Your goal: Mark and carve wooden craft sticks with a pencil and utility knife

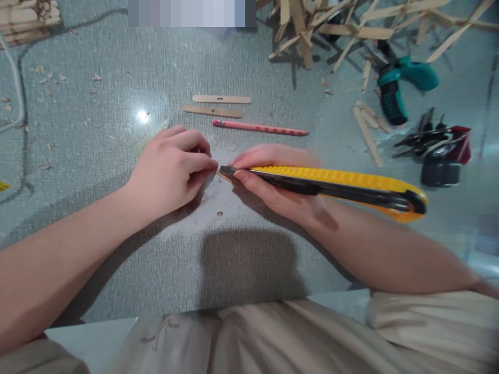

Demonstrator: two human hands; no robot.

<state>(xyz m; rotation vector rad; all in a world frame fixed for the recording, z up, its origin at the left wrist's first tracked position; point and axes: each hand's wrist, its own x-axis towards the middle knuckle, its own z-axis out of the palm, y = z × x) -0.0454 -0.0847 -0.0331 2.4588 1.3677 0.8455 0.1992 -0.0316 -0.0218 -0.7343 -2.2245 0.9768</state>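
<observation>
My right hand [273, 182] grips a long yellow and black utility knife [335, 187] with its blade tip pointing left. The blade meets a small wooden stick piece [223, 175] that shows between the two hands. My left hand [171, 166] is curled with fingers pinched together on that piece, pressing it to the grey-green table [117, 119]. Most of the stick is hidden under my left fingers.
Two flat wooden sticks [221, 99] [212, 111] and a pink pencil [260, 127] lie just beyond my hands. A heap of sticks [335, 26] sits at the back right, with teal-handled pliers [401, 83], loose sticks [368, 132] and a dark red tool [444, 153]. More sticks are stacked at far left [27, 21].
</observation>
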